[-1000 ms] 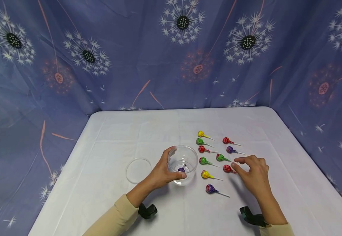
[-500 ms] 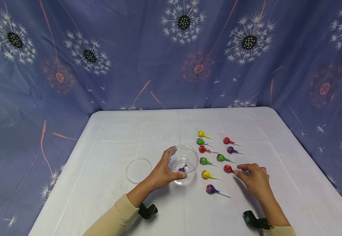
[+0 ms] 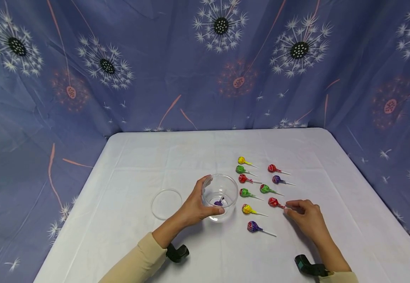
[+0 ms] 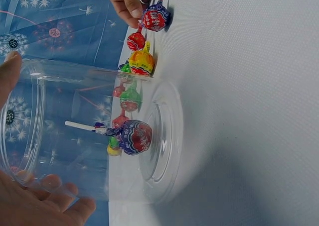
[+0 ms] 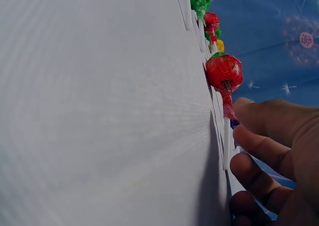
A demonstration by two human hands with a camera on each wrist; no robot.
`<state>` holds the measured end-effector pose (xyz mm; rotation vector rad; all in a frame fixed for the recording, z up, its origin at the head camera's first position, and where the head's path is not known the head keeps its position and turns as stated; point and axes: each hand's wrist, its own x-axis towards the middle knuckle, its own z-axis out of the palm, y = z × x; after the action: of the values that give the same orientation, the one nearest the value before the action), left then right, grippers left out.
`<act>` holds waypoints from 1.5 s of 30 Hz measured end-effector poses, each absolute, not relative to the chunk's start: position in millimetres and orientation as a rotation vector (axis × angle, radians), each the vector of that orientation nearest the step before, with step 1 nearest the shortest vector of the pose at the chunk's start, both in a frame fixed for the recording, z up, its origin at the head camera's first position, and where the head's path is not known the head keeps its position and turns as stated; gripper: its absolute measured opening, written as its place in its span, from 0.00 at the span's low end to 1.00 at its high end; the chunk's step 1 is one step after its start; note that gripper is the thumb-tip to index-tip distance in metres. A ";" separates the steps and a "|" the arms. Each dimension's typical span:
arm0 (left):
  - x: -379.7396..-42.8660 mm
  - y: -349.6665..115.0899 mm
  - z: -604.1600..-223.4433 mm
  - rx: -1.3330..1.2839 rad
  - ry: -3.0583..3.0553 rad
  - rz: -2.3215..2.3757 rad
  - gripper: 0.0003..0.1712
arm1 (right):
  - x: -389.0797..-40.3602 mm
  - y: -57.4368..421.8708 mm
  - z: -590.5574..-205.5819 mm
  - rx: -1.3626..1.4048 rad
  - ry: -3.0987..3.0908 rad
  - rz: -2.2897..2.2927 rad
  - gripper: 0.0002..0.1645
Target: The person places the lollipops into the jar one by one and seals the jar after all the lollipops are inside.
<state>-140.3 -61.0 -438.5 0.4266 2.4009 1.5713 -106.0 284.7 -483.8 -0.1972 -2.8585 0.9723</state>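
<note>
In the head view my left hand (image 3: 195, 209) grips a clear plastic jar (image 3: 226, 214) round its side, thumb in front. One purple lollipop (image 4: 133, 137) stands inside it, stick leaning up, as the left wrist view shows. My right hand (image 3: 310, 221) is at the stick end of a red lollipop (image 3: 273, 202) lying on the table. In the right wrist view its fingers (image 5: 261, 145) are loosely bent beside the white stick (image 5: 227, 144); the stick shows uncovered, and I see no firm pinch.
A round clear lid (image 3: 152, 205) lies left of the jar. Several lollipops lie right of it in two rough columns, among them a yellow one (image 3: 247, 209), a green one (image 3: 244, 192) and a purple one (image 3: 252, 226). A blue flowered curtain (image 3: 176, 70) hangs behind the white table (image 3: 137, 157).
My right hand has moved slightly right and towards me, along the red lollipop to its stick end. The left hand and the jar stay in place.
</note>
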 end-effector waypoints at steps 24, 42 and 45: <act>-140.0 -61.9 -437.4 0.429 2.395 1.574 0.58 | -109.1 281.8 -496.5 -0.243 -2.844 0.917 0.08; -139.6 -62.1 -438.1 0.439 2.394 1.579 0.59 | -107.3 275.5 -481.1 -0.248 -2.791 0.957 0.09; -139.3 -62.1 -437.3 0.442 2.390 1.581 0.59 | -108.3 271.1 -473.8 -0.224 -2.766 0.975 0.10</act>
<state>-139.3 -62.1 -437.3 0.4420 2.3901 1.5809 -108.3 271.1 -473.8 -0.2235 -2.7663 0.9745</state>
